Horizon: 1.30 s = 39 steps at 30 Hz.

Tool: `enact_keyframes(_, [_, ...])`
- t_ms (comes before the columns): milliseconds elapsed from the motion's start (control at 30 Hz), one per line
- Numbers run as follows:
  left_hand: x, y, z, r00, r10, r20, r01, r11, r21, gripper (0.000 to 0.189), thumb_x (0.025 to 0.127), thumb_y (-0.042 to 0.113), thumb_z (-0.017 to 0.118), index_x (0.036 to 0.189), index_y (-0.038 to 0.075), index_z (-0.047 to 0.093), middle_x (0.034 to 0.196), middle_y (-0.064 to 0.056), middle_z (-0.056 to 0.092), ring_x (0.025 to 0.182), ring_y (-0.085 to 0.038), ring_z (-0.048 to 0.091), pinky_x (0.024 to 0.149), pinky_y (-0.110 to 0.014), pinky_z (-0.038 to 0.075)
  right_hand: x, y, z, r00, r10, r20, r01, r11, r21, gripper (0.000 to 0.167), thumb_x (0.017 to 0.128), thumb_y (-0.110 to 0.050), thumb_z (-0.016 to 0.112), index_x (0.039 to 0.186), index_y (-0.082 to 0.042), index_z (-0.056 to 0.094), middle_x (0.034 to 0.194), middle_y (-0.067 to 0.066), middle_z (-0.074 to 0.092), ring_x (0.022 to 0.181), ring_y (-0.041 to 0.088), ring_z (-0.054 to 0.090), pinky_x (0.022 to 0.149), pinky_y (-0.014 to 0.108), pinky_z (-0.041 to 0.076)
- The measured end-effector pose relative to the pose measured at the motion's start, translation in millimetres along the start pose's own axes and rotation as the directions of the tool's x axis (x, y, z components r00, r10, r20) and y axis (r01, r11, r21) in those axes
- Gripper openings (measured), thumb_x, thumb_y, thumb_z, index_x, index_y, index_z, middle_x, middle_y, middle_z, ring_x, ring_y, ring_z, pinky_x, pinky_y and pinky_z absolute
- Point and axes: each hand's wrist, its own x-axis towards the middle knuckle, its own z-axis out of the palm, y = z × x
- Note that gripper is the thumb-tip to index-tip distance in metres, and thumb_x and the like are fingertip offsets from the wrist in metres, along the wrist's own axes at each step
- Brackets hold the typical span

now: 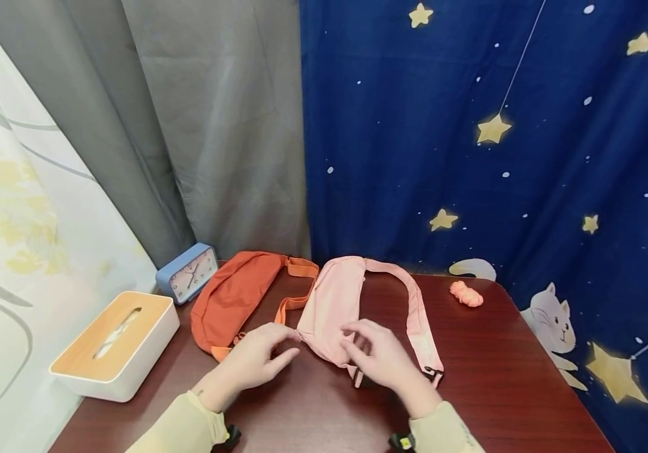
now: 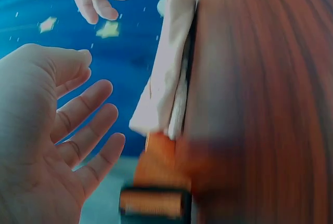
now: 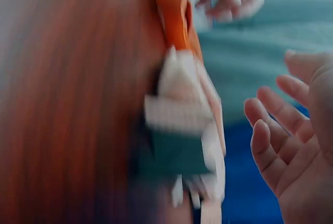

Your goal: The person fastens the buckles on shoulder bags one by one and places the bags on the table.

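Note:
A pink waist bag [image 1: 332,308] lies on the dark wooden table, its wide strap [image 1: 414,302] looping out to the right. Left of it lies an orange-red waist bag [image 1: 236,296] with an orange strap [image 1: 300,269]. My left hand [image 1: 256,357] hovers between the two bags with loosely bent fingers. Over the pink bag's lower right part hangs my right hand [image 1: 380,355], fingers relaxed and partly covering it. In the left wrist view the left hand [image 2: 67,115] is empty, apart from the pink bag [image 2: 166,73]. The right hand [image 3: 291,130] is empty too in the right wrist view.
A white tissue box with a wooden lid [image 1: 114,343] stands at the left edge, with a blue alarm clock [image 1: 188,274] behind it. A small bundle of coral yarn [image 1: 465,294] lies at the back right. Grey and blue curtains [image 1: 392,157] hang behind the table [image 1: 494,365].

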Motion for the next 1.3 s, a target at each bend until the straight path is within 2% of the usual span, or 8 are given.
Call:
enact_keyframes(100, [11.1,11.6,10.3,0.999,0.035,0.039,-0.035,0.999,-0.014,0.021,0.103,0.026,0.080,0.121,0.018,0.077,0.113,0.004,0.079,0.107,-0.014,0.075,0.096,-0.039,0.062,-14.5,23.3,-26.2,0.999,0.023,-0.025,-0.025,0.999,-0.042,0.025,0.100,-0.022,0.082,0.125,-0.020,0.078,0.099,-0.009,0.076,0.074,-0.001,0.063,0.066,0.024,0.057])
enact_keyframes(367, [39.8,38.5,41.8,0.989,0.069,0.134,-0.056,0.994,-0.096,0.029,0.105,0.025,0.076,0.131,0.013,0.074,0.116,0.000,0.081,0.101,-0.012,0.079,0.101,-0.038,0.061,-54.0,73.8,-83.5,0.978,0.204,-0.049,-0.208,0.973,-0.102,0.026,0.098,-0.030,0.085,0.122,-0.021,0.080,0.094,-0.011,0.073,0.073,0.004,0.064,0.070,0.028,0.057])
enact_keyframes(533, [47.4,50.1,55.9,0.983,0.078,0.164,-0.062,0.993,-0.102,0.032,0.105,0.025,0.076,0.133,0.010,0.073,0.120,-0.002,0.081,0.109,-0.013,0.078,0.106,-0.038,0.059,-76.2,93.1,-99.8,0.986,0.158,-0.048,-0.164,0.975,-0.152,0.032,0.095,-0.024,0.088,0.125,-0.014,0.080,0.105,-0.006,0.076,0.074,0.014,0.061,0.068,0.030,0.054])
enact_keyframes(667, [50.7,56.3,64.3,0.981,0.085,0.175,-0.067,0.992,-0.107,0.035,0.105,0.025,0.075,0.136,0.010,0.072,0.123,-0.003,0.081,0.115,-0.016,0.076,0.107,-0.038,0.059,-91.0,101.1,-107.4,0.994,0.102,-0.026,-0.105,0.980,-0.169,0.036,0.089,-0.019,0.093,0.123,-0.014,0.080,0.111,0.001,0.078,0.084,0.019,0.062,0.071,0.027,0.051])
enact_keyframes(833, [53.5,60.8,72.8,0.974,0.079,0.211,-0.055,0.991,-0.119,0.037,0.106,0.027,0.074,0.139,0.010,0.071,0.129,-0.004,0.079,0.113,-0.013,0.078,0.110,-0.036,0.058,-102.8,103.4,-115.6,0.992,0.116,0.048,-0.111,0.991,-0.079,0.043,0.083,-0.022,0.098,0.121,-0.014,0.079,0.107,0.004,0.075,0.085,0.016,0.064,0.069,0.027,0.052])
enact_keyframes(933, [53.6,61.5,76.9,0.971,0.080,0.226,-0.056,0.992,-0.110,0.035,0.105,0.028,0.075,0.136,0.011,0.073,0.125,-0.003,0.079,0.110,-0.011,0.076,0.108,-0.034,0.058,-105.1,103.5,-119.1,0.977,0.176,0.121,-0.175,0.984,-0.020,0.045,0.081,-0.024,0.099,0.120,-0.015,0.079,0.101,0.002,0.073,0.082,0.012,0.064,0.067,0.026,0.053])
enact_keyframes(1167, [54.4,64.2,82.6,0.965,0.091,0.244,-0.068,0.993,-0.101,0.030,0.104,0.029,0.077,0.128,0.011,0.077,0.106,0.004,0.081,0.108,-0.012,0.073,0.107,-0.033,0.057,-96.4,101.8,-116.0,0.901,0.339,0.270,-0.357,0.934,0.018,0.038,0.083,-0.025,0.098,0.114,-0.016,0.080,0.097,-0.002,0.076,0.080,0.001,0.065,0.072,0.023,0.059])
enact_keyframes(1300, [55.8,65.1,86.6,0.962,0.096,0.257,-0.082,0.994,-0.065,0.028,0.102,0.032,0.080,0.124,0.014,0.079,0.097,0.010,0.078,0.105,-0.007,0.071,0.109,-0.030,0.055,-89.2,99.0,-109.6,0.893,0.338,0.296,-0.356,0.934,0.006,0.030,0.085,-0.020,0.096,0.111,-0.015,0.081,0.095,-0.004,0.078,0.081,-0.001,0.067,0.076,0.022,0.059])
